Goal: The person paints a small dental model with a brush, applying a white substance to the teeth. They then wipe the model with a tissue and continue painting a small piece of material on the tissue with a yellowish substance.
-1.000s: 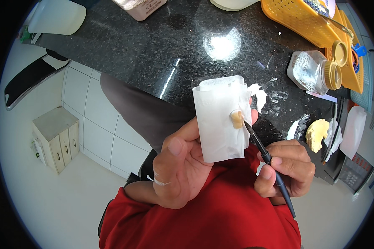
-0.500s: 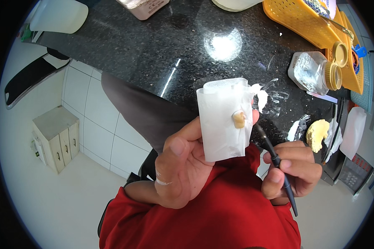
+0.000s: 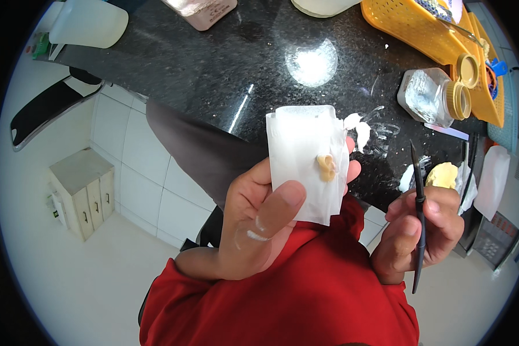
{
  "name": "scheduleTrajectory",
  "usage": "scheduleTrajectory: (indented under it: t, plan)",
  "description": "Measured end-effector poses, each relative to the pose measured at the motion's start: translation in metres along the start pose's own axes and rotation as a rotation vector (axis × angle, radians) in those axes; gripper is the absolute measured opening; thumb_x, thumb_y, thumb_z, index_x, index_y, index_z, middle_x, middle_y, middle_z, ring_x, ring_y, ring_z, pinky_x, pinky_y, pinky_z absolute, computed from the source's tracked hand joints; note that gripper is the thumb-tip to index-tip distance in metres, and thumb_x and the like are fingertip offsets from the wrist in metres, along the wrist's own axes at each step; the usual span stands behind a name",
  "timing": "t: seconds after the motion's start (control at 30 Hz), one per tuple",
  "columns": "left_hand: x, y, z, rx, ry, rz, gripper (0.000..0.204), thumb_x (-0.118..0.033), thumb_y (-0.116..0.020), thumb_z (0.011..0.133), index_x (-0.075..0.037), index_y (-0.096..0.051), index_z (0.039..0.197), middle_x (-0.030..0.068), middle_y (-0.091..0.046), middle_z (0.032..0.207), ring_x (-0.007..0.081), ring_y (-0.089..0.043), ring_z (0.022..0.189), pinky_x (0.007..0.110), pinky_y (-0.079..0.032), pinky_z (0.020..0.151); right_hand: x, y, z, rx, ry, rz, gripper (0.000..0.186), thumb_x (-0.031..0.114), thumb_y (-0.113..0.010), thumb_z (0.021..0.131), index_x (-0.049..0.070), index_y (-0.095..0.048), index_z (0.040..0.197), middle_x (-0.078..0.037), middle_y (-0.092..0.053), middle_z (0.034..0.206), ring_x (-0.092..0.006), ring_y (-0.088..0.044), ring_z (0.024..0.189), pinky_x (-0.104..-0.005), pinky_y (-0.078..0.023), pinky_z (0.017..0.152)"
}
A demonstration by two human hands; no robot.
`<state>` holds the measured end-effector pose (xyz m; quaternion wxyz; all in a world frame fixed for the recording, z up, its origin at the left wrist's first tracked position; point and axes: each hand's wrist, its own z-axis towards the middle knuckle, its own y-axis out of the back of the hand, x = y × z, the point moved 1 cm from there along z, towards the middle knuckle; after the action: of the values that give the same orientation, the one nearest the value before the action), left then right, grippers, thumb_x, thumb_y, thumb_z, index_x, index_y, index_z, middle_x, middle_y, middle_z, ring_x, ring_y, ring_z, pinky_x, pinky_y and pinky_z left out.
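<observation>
My left hand [image 3: 254,230] holds a folded white tissue [image 3: 294,167] upright between thumb and fingers. Against the tissue's right side rests a small tan, tooth-shaped piece [image 3: 327,168]. White residue marks my left thumb. In my right hand [image 3: 438,222] is a fine-tipped black brush [image 3: 420,210], pinched like a pen, its tip pointing away from me and apart from the tooth-shaped piece. Beyond the right hand lies a yellow dental cast [image 3: 442,174], partly hidden by the fingers. White paste [image 3: 361,134] is smeared on the counter just past the tissue.
On the dark speckled counter [image 3: 213,69] stands a clear jar [image 3: 424,95] with a gold lid, beside orange baskets [image 3: 406,29]. A pinkish container [image 3: 205,14] and a translucent white tub [image 3: 92,24] sit farther back. A drawer cabinet [image 3: 82,190] is on the floor at left.
The brush has moved right, away from the tissue, and now stands more upright. My left hand has tilted the tissue slightly, and the tooth-shaped piece shows a different side.
</observation>
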<state>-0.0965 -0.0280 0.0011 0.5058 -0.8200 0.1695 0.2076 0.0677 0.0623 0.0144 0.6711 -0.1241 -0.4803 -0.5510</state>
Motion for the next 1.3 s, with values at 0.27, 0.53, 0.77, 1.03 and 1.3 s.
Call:
scheduleTrajectory:
  t: [0.27, 0.53, 0.77, 1.03, 1.3]
  plan:
    - [-0.006, -0.003, -0.001, -0.016, -0.001, 0.033, 0.042, -0.014, -0.06, 0.09, 0.007, -0.047, 0.123, 0.0203, -0.052, 0.125, 0.027, -0.056, 0.113, 0.036, -0.046, 0.095, 0.001, 0.01, 0.003, 0.038, -0.058, -0.076, 0.025, 0.005, -0.059, 0.082, -0.002, -0.055, 0.106, -0.013, -0.055, 0.08, -0.0118, -0.053, 0.056, -0.02, -0.042, 0.051]
    - [-0.022, -0.009, 0.004, -0.175, 0.116, 0.314, 0.062, -0.029, -0.073, 0.077, 0.005, -0.048, 0.123, 0.0201, -0.059, 0.115, 0.0246, -0.064, 0.099, 0.034, -0.054, 0.083, -0.001, 0.0, -0.001, -0.038, -0.272, -0.009, 0.02, -0.007, -0.063, 0.078, -0.005, -0.054, 0.096, -0.015, -0.06, 0.082, -0.0145, -0.061, 0.066, -0.0215, -0.049, 0.059]
    - [-0.03, -0.011, 0.008, -0.183, 0.16, 0.357, 0.056, -0.026, -0.07, 0.078, 0.005, -0.05, 0.12, 0.0199, -0.061, 0.112, 0.0245, -0.065, 0.096, 0.035, -0.055, 0.081, 0.0, -0.003, 0.001, -0.05, -0.307, -0.05, 0.02, -0.006, -0.066, 0.075, -0.005, -0.056, 0.093, -0.016, -0.063, 0.078, -0.014, -0.062, 0.066, -0.022, -0.049, 0.058]
    - [-0.031, -0.011, 0.009, -0.187, 0.178, 0.357, 0.052, -0.024, -0.068, 0.079, 0.005, -0.052, 0.119, 0.0201, -0.061, 0.111, 0.0246, -0.066, 0.092, 0.033, -0.056, 0.078, -0.002, -0.003, 0.0, -0.048, -0.296, -0.088, 0.02, -0.006, -0.065, 0.074, -0.005, -0.057, 0.092, -0.016, -0.063, 0.076, -0.0146, -0.061, 0.064, -0.0219, -0.049, 0.057]
    - [-0.031, -0.008, 0.01, -0.154, 0.153, 0.365, 0.05, -0.024, -0.066, 0.082, 0.005, -0.052, 0.119, 0.0209, -0.061, 0.11, 0.0257, -0.066, 0.092, 0.033, -0.056, 0.078, 0.0, -0.001, 0.0, -0.037, -0.331, -0.083, 0.02, -0.005, -0.066, 0.075, -0.004, -0.057, 0.092, -0.016, -0.062, 0.077, -0.0143, -0.061, 0.063, -0.0216, -0.049, 0.057]
